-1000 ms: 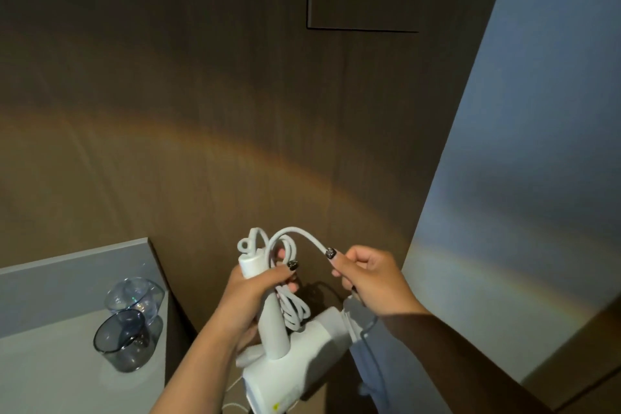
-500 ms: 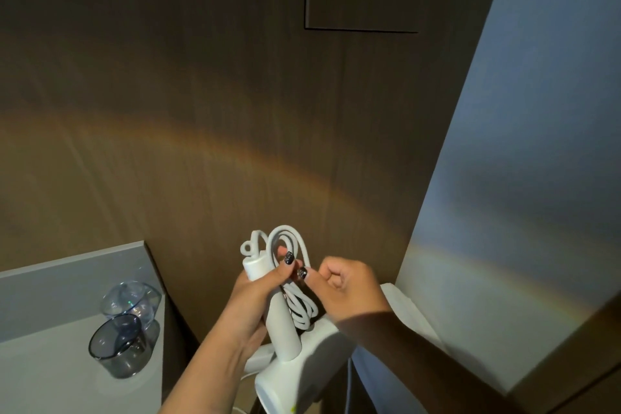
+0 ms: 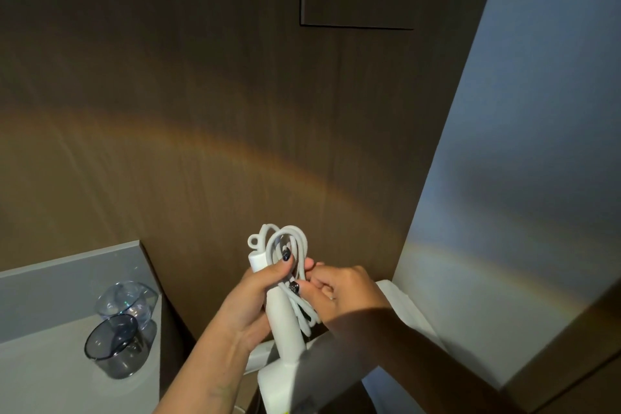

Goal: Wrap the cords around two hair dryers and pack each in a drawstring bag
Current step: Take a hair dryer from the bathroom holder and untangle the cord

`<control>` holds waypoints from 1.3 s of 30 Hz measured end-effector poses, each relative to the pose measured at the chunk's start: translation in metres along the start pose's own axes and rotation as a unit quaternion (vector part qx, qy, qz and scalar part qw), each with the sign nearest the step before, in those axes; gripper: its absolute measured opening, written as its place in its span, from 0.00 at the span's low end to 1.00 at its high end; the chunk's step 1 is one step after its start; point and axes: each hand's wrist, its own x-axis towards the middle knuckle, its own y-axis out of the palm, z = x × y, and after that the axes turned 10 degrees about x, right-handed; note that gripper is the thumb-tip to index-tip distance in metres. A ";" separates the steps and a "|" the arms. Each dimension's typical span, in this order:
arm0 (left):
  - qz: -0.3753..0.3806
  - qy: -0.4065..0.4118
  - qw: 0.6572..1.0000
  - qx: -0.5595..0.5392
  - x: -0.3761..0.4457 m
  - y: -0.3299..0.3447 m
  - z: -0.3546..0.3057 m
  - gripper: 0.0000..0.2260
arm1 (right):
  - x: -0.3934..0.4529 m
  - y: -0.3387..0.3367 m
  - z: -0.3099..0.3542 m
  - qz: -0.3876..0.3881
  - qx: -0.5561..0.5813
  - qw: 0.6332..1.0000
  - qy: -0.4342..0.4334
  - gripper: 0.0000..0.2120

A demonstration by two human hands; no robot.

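The white hair dryer (image 3: 285,319) was held handle-up by the left hand (image 3: 250,299), its thumb pressed on the looped cord (image 3: 295,265), while just right of the handle the cord was pinched by the right hand (image 3: 339,292), equally near.

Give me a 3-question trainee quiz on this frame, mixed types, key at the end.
1. True or false: the left hand grips the handle of the white hair dryer.
2. Multiple choice: the white cord is A) looped along the handle, B) hanging straight to the floor, C) lying on the counter.
3. Fill in: on the grey counter at the left stand two see-through ____.

Key:
1. True.
2. A; the right hand pinches the loops against the handle.
3. Cups.
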 end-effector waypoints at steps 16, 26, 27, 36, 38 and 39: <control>-0.192 0.071 0.974 -0.095 0.001 0.001 -0.015 0.01 | -0.012 -0.018 -0.034 -0.069 0.137 0.984 0.088 0.15; -0.266 0.125 0.940 -0.172 0.005 0.009 -0.053 0.03 | -0.007 -0.062 -0.060 -0.103 0.316 0.908 0.256 0.16; -0.275 0.126 0.942 -0.147 0.007 0.011 -0.054 0.03 | -0.004 -0.065 -0.060 -0.117 0.292 0.916 0.249 0.15; -0.239 0.151 0.953 0.106 0.006 0.030 -0.055 0.07 | 0.011 -0.081 -0.052 -0.099 0.164 0.965 0.181 0.13; -0.233 0.148 0.954 0.116 0.005 0.033 -0.054 0.08 | 0.014 -0.078 -0.047 -0.081 0.172 0.964 0.187 0.12; -0.231 0.148 0.954 0.124 0.004 0.035 -0.053 0.08 | 0.015 -0.077 -0.043 -0.071 0.179 0.963 0.191 0.12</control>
